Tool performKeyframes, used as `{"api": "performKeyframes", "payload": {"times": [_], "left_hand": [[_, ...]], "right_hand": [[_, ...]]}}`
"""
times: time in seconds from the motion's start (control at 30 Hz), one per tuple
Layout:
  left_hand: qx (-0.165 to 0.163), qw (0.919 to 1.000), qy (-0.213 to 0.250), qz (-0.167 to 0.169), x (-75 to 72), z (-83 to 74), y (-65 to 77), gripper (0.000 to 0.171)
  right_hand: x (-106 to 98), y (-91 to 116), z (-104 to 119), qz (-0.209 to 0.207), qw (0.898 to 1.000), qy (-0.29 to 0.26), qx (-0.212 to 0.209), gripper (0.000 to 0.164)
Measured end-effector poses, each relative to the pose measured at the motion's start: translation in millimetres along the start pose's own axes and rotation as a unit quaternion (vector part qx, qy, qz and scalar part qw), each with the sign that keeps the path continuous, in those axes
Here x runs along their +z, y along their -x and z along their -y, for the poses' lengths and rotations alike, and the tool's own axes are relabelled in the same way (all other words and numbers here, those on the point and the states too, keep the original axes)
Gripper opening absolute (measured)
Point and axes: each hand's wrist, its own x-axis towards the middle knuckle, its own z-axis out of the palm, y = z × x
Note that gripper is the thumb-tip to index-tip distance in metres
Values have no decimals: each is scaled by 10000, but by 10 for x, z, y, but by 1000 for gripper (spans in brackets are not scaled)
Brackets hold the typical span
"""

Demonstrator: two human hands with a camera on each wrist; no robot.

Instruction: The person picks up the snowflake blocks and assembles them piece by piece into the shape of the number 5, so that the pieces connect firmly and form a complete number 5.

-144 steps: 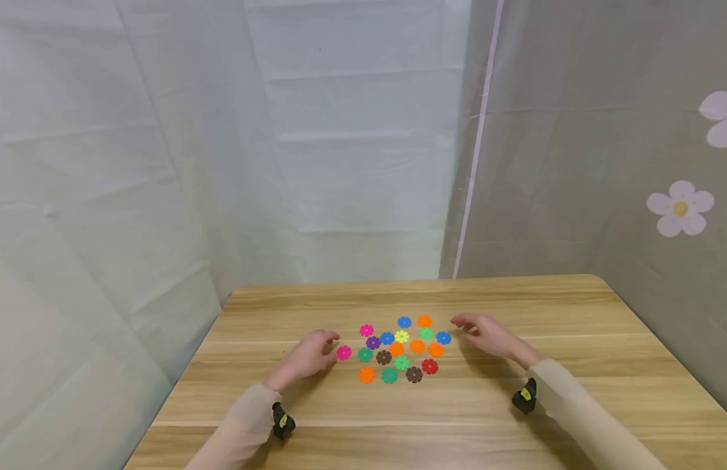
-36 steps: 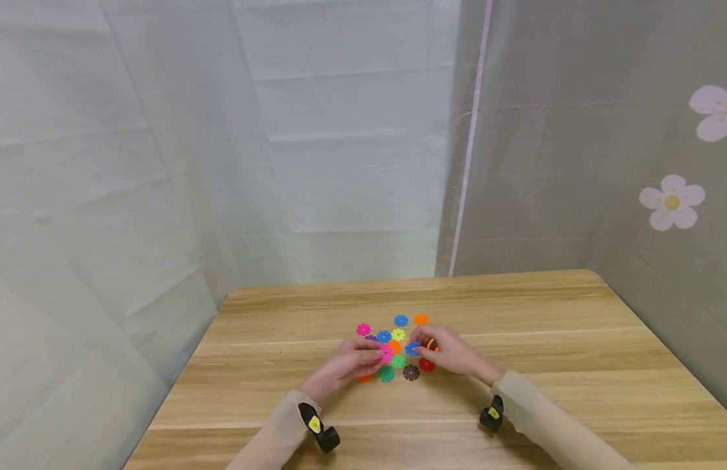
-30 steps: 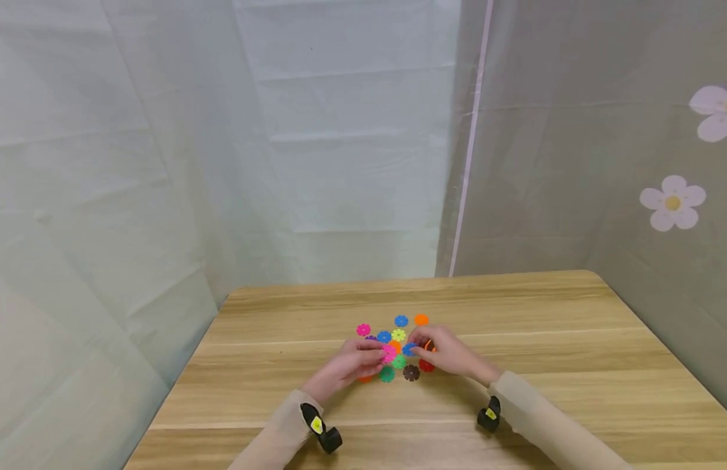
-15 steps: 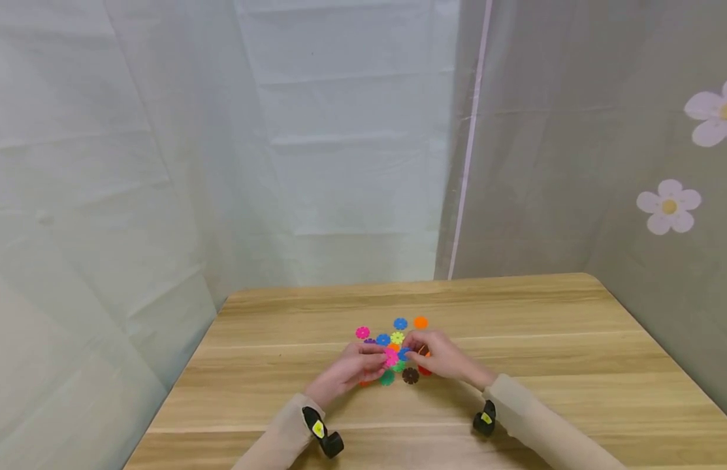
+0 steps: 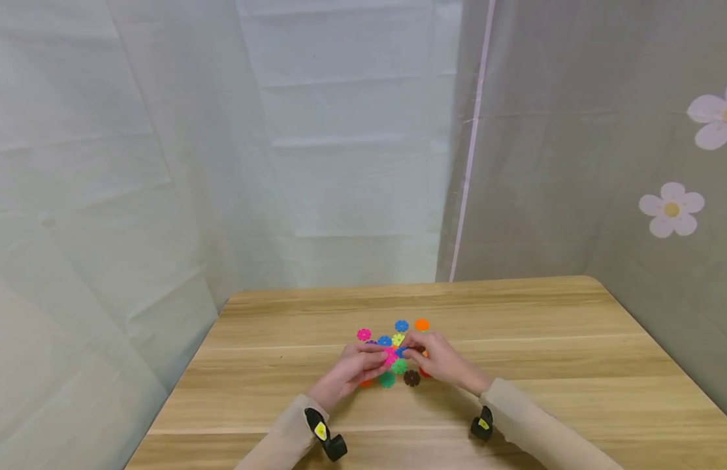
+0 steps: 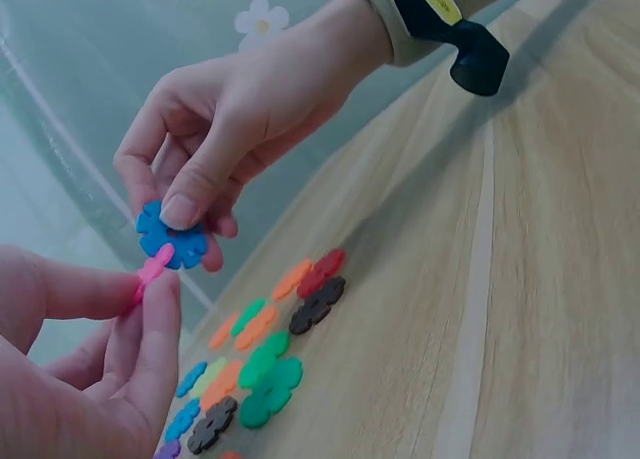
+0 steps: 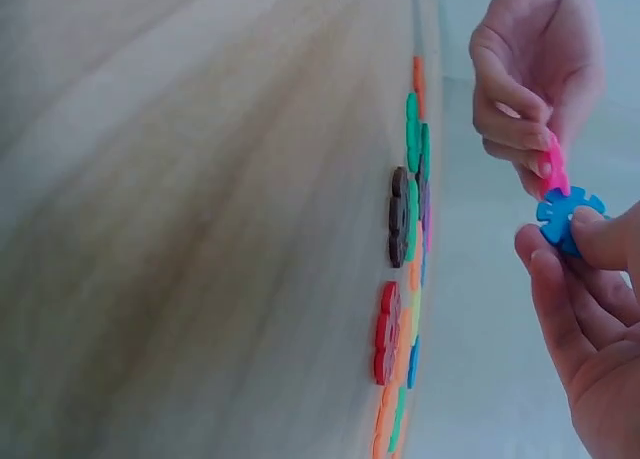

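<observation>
The left hand (image 5: pixel 353 367), fingers bent, pinches a pink disc (image 6: pixel 154 265); the right hand (image 5: pixel 444 360) pinches a blue disc (image 6: pixel 156 235) between thumb and fingers. The discs meet at their notched edges, raised above the counter (image 5: pixel 516 313), where a brown disc (image 5: pixel 412 378), a red disc (image 7: pixel 386 335) and others lie flat. Pale sheeting (image 5: pixel 351 183) hangs beyond.
</observation>
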Motion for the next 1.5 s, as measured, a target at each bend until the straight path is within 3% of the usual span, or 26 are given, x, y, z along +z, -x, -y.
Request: {"api": "performKeyframes", "payload": {"times": [0.43, 0.57, 0.7, 0.9, 1.13, 1.5], "left_hand": [[27, 9998, 10, -215, 86, -70, 96, 34], [58, 9996, 57, -264, 94, -111, 107, 35], [251, 9997, -27, -24, 75, -130, 119, 42], [385, 9985, -151, 350, 33, -134, 137, 40], [38, 9998, -166, 72, 24, -96, 99, 37], [-97, 9998, -150, -51, -104, -48, 110, 34]], "right_hand": [[44, -11, 111, -494, 9979, 25, -406, 12], [47, -24, 137, -500, 9985, -77, -198, 11], [35, -20, 144, -505, 9986, -172, 58, 8], [27, -2, 120, -264, 9996, 2, 25, 3], [23, 29, 67, 66, 9997, -108, 215, 14], [-38, 48, -12, 722, 9952, -15, 656, 13]]}}
